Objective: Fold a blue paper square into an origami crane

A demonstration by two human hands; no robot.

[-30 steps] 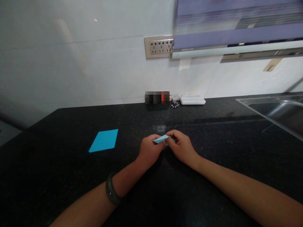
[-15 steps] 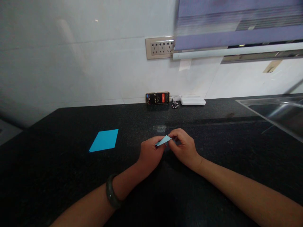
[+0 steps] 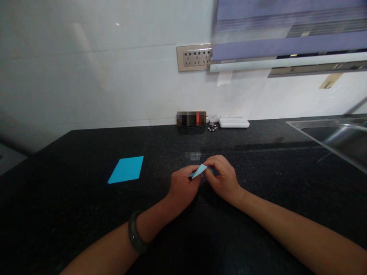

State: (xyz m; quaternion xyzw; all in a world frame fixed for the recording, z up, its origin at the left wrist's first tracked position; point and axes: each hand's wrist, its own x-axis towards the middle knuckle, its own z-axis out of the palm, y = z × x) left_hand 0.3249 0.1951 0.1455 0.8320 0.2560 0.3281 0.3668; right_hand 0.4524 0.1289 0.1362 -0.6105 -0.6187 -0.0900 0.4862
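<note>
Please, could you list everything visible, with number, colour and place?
folded paper: 1, light blue, in hands
sheet: at least 1, blue, counter left
counter: 1, black, below wall
wall: 1, whitish, behind counter
device: 1, dark, pixelated, by wall
beads: several, mixed, beside device
case: 1, white, right of beads
socket plate: 1, beige, on wall
panel: 1, purple, upper right
hook: 1, beige, right wall
sink: 1, silver, right
bangle: 1, dark, left forearm
left hand: 1, bare, holding folded paper
right hand: 1, bare, holding folded paper

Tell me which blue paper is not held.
The brighter paper, flat on the counter. The paler paper is folded, held by the left hand and right hand.
</note>
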